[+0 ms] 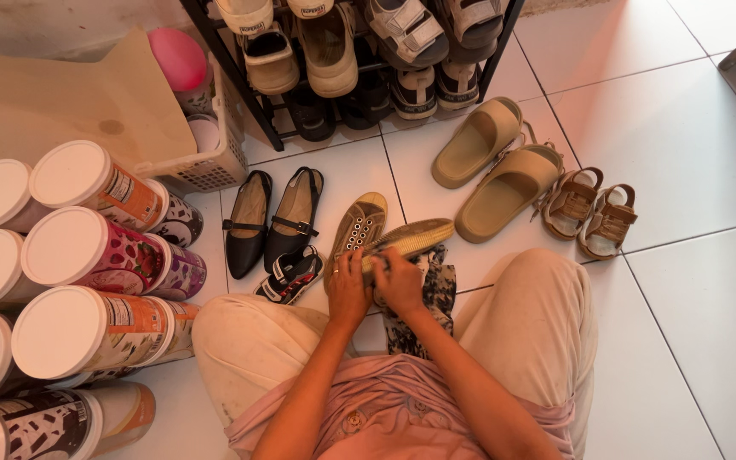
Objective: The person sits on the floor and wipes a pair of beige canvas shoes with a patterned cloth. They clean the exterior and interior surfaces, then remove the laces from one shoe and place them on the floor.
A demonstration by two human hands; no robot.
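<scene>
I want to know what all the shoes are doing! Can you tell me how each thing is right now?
Left hand: gripping the tan sneaker.
Right hand: gripping the same sneaker.
Tan sneaker: on its side, sole showing.
Other tan sneaker: upright on the floor.
Black flats: paired, upright.
Beige slides: side by side, upright.
Brown sandals: paired, upright.
Shoe rack: full of shoes.
White-lidded tubs: closed, stacked.
</scene>
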